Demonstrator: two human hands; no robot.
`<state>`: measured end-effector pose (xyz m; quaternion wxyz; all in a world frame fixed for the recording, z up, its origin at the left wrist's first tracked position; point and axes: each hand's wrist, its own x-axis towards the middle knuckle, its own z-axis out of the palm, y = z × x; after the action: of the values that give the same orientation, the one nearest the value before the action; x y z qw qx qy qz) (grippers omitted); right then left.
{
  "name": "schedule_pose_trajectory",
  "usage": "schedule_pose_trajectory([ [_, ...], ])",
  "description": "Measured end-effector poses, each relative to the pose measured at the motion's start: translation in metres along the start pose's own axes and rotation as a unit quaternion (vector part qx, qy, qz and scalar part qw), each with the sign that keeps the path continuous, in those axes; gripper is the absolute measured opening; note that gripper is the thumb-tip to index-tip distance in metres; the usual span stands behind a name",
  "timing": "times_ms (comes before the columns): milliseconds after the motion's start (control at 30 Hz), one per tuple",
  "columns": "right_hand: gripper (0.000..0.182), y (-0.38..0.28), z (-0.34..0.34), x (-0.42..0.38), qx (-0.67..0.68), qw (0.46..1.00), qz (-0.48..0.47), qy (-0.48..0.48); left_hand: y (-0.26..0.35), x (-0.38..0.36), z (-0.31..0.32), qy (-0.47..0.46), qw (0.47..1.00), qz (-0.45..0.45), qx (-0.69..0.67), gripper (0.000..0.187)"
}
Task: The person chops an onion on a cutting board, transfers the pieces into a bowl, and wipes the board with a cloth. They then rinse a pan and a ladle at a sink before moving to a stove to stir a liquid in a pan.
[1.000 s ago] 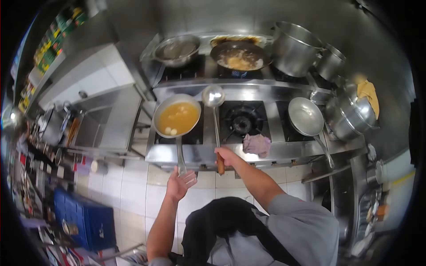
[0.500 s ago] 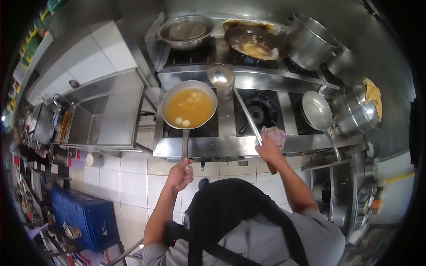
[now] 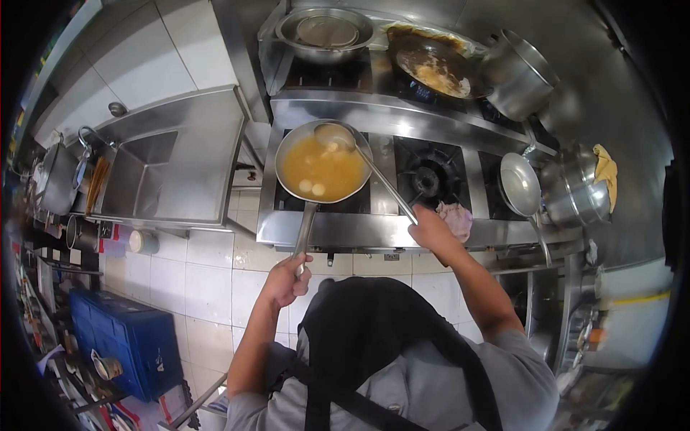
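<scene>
My left hand (image 3: 286, 280) is closed round the handle of a frying pan (image 3: 305, 223) on the left front burner. Orange-yellow liquid (image 3: 323, 169) fills the pan, with pale round pieces (image 3: 311, 188) near its front edge. A metal ladle (image 3: 381, 176) is held by its handle in my closed right hand (image 3: 431, 230); its bowl is over the pan's back part, at the liquid, and whether it dips in cannot be made out. A pinkish cloth (image 3: 455, 220) lies beside my right hand on the stove's front edge.
Beside the pan is a burner (image 3: 428, 181), then a smaller pan (image 3: 519, 185). On the back shelf are a bowl with a strainer (image 3: 327, 32), a dark stained pan (image 3: 431, 68) and a tall pot (image 3: 517, 75). A sink (image 3: 147, 176) and blue crate (image 3: 129, 345) are at left.
The ladle's bowl has moved left and down, from beside the pan's rim to over the liquid. The camera view has shifted a little; my left hand still holds the pan handle.
</scene>
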<state>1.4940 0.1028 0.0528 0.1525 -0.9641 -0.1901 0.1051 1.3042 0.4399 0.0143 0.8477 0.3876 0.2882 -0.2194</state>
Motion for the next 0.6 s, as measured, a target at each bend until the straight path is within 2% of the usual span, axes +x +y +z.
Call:
schedule_pose_trajectory([
  [67,0.018,-0.026,-0.026,-0.013,0.224,0.961,0.09,-0.136,-0.001,0.0,-0.003,-0.014,0.999,-0.013,-0.038,0.035],
  [100,0.018,-0.023,-0.02,-0.012,0.223,0.961,0.09,-0.14,-0.001,0.0,-0.004,-0.03,0.997,-0.023,-0.071,0.038],
  [167,0.013,-0.017,-0.008,-0.011,0.36,0.894,0.155,-0.215,0.001,-0.002,0.0,-0.025,0.997,-0.013,-0.072,0.043],
  [333,0.018,-0.022,-0.01,-0.029,0.356,0.883,0.176,-0.25,-0.008,0.004,-0.019,-0.029,0.996,0.044,-0.068,0.052],
  [400,0.021,-0.024,-0.013,-0.038,0.346,0.887,0.18,-0.247,-0.021,0.015,-0.04,0.056,0.996,0.053,-0.032,0.054],
  [500,0.021,-0.025,-0.012,-0.049,0.358,0.883,0.184,-0.239,-0.044,0.03,-0.078,0.078,0.997,0.024,-0.009,0.054],
  [600,0.015,-0.022,-0.007,-0.056,0.371,0.887,0.173,-0.215,-0.061,0.034,-0.092,0.129,0.992,0.01,-0.002,0.045],
])
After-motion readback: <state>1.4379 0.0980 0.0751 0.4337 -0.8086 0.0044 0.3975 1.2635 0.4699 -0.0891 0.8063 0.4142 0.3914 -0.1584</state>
